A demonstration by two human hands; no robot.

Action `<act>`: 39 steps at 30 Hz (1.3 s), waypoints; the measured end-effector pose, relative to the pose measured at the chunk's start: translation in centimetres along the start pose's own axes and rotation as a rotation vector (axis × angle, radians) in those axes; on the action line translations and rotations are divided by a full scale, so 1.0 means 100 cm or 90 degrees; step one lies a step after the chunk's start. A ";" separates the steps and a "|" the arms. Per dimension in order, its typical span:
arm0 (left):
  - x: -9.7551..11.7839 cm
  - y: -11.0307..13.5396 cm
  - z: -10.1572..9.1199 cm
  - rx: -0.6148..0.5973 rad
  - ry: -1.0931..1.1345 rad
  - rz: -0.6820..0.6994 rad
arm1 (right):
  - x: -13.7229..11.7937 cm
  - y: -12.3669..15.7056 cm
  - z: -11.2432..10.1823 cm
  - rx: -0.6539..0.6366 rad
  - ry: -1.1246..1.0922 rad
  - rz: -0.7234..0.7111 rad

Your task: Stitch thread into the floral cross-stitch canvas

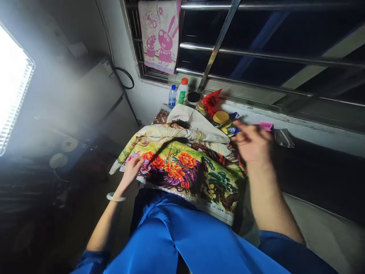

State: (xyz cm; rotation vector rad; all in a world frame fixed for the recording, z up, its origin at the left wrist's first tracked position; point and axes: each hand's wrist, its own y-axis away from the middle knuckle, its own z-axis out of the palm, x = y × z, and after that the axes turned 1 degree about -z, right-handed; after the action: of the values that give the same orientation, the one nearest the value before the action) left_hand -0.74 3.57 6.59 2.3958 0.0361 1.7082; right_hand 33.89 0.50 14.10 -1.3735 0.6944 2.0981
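Observation:
A large cross-stitch cloth (171, 170) with orange and red flowers and green pine lies over my lap and the surface in front of me. My left hand (133, 170), a pale bangle on its wrist, is closed at the cloth's left edge, fingers curled on the fabric. Raised over the right side of the cloth, my right hand (255, 144) is slightly blurred, with its thumb and fingers drawn together. Any needle or thread in that pinch is too small to make out. A loose dark thread bundle (180, 123) rests on the folded back part of the cloth.
Behind the cloth stand a blue-capped bottle (172, 97), a white bottle with a red cap (182, 91), a gold-lidded jar (221, 118) and a red plastic bag (211, 102). A pink box (266, 126) sits near the barred window, where a towel (160, 38) hangs.

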 end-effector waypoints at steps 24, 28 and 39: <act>0.047 -0.147 0.177 -0.170 -0.605 0.180 | 0.049 -0.040 -0.079 0.029 0.941 -0.274; 0.047 -0.144 0.166 -0.173 -0.598 0.167 | 0.058 -0.032 -0.081 -0.032 0.822 -0.326; 0.061 -0.058 0.080 -0.137 0.264 0.033 | 0.149 0.049 -0.012 -0.495 0.692 -0.100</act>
State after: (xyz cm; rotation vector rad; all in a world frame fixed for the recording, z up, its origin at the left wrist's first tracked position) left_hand 9.33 8.95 8.82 1.8764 -0.1436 2.0853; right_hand 26.31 -1.57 0.48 -2.9281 0.0589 1.3774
